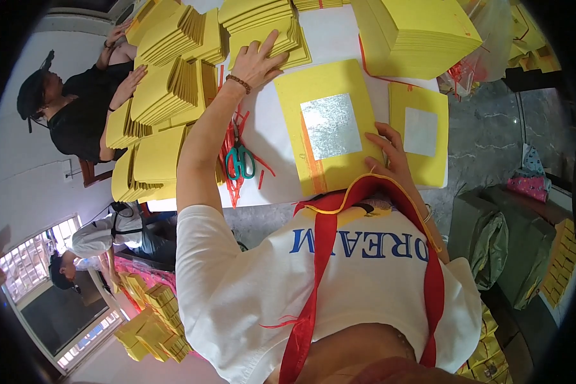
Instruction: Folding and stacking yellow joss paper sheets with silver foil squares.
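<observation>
My left hand [257,64] lies with spread fingers on a stack of folded yellow paper [262,38] at the far side of the table. A bead bracelet circles that wrist. In front of me is a sheaf of yellow paper [288,96] with a silver foil square [331,126] on its top sheet and an orange-red streak beside the foil. My right hand [392,152] rests at the sheaf's right edge, fingers apart and slightly bent. Between my left forearm and the sheaf lie green-handled scissors [240,162] on red plastic ties [234,192].
Folded yellow bundles [166,96] crowd the table's left side. A tall yellow paper stack [416,38] stands far right, near another foil-marked sheaf [397,105]. One person in black [77,121] works at left; another in white [109,233] is behind. Green-covered boxes [493,224] stand at right.
</observation>
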Motion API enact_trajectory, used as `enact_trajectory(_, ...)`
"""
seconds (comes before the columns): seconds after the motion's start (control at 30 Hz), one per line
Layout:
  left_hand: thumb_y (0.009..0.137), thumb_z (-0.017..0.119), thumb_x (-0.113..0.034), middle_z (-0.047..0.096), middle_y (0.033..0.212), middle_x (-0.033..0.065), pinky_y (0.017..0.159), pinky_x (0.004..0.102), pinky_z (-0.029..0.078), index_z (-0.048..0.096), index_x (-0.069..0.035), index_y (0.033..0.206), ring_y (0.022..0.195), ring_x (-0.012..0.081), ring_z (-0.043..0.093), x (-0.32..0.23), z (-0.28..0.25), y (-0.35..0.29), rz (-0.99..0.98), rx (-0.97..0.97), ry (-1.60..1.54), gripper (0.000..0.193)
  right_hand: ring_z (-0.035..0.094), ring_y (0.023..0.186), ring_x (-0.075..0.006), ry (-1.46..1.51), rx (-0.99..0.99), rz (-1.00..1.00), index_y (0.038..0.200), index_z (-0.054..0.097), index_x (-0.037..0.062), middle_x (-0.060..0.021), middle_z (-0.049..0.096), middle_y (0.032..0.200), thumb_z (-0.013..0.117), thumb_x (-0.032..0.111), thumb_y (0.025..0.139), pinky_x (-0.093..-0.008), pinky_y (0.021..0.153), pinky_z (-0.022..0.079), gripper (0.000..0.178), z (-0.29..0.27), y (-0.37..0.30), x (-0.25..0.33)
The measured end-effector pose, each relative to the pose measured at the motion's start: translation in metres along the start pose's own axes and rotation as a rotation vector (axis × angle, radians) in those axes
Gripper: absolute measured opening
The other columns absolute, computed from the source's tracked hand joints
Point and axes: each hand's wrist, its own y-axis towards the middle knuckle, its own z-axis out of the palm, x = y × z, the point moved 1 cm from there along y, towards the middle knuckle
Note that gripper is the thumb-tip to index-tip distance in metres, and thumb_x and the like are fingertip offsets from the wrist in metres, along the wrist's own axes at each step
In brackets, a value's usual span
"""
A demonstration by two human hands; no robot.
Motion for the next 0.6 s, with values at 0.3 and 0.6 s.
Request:
enact_trajectory(0.3,0.07,0.066,-0.03,0.035,0.137,0.0066,0.067,0.0382,0.046,0.053,-0.033,0.105,0.087,0.0259,0.054,0.0079,-0.0005,0.0037,0.014,-0.023,-0.047,0.037,0.035,0.123,-0.0282,-0.015,0.002,-0.013,0.118,0.054,0.0058,-0.0118,0.035,0.132,0.065,0.011,0.077,-0.0348,0.102,0.03,0.044,-0.0017,0.0014,-0.0005)
enact_trajectory(0.6,0.069,0.067,-0.029,0.034,0.137,0.0062,0.069,0.0377,0.045,0.052,-0.033,0.105,0.088,0.0258,0.053,-0.002,-0.002,0.0027,0.017,-0.013,-0.017,0.039,0.034,0.123,-0.0285,-0.009,0.001,-0.011,0.119,0.054,0.0052,-0.0122,0.035,0.132,0.065,0.011,0.077,-0.0354,0.103,0.029,0.043,-0.0017,0.0004,0.0006)
